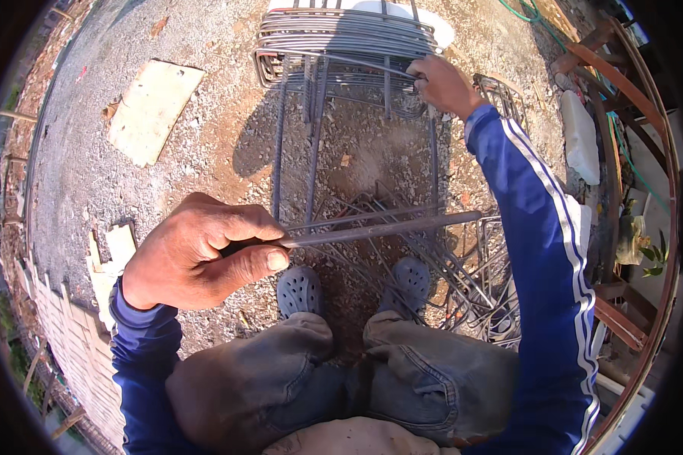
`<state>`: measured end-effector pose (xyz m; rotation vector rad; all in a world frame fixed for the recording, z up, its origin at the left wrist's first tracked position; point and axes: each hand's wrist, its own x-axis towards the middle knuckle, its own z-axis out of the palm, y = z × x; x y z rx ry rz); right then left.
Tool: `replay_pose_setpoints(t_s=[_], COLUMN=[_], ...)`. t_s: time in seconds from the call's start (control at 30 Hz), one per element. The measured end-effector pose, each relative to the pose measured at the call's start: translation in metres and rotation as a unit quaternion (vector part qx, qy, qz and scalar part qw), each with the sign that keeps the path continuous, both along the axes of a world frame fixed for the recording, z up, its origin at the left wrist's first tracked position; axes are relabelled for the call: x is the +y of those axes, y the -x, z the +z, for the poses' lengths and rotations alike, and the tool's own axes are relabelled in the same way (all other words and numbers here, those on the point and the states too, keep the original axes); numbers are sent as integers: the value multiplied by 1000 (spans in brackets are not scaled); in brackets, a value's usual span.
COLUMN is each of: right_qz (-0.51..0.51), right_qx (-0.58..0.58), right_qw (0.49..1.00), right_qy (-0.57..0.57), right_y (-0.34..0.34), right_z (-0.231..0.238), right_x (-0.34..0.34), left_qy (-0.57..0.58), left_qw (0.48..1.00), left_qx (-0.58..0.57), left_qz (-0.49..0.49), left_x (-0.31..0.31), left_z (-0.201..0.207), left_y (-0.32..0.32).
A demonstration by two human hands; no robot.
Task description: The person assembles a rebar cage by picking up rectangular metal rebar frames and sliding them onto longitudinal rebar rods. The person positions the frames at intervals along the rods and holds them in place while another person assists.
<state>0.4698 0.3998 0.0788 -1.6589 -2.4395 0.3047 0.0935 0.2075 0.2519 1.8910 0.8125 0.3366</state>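
Observation:
My left hand [205, 254], at left of centre, pinches a dark steel rod [383, 228] between thumb and fingers. The rod points right, roughly level, above my shoes; a thinner bar runs close behind it. At the far side, my right hand [444, 85] reaches to the right end of a stack of rectangular rebar stirrups [341, 38], fingers curled on the end of one bar. That stack lies across long straight rebars [317, 144] that run toward me.
Loose bent rebar pieces [470, 284] lie tangled beside my right shoe [411, 282]. A flat board [155, 110] rests on the gravel at left. Along the right stands a reddish-brown frame [622, 72], with a white container [580, 136] near it.

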Motion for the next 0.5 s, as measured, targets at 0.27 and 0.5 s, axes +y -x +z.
replay_pose_setpoints(t_s=[0.27,0.5], right_qz=[-96,6], right_qx=[8,531], right_qw=[990,764], right_qy=[-101,367], right_y=[12,22], right_z=[11,74], right_x=[-22,-108], left_qy=[-88,-1], left_qw=[994,988], left_qx=[-72,-150], left_qz=[-3,38], left_x=[-3,-20], left_z=[-17,-24], left_y=[-12,-5])
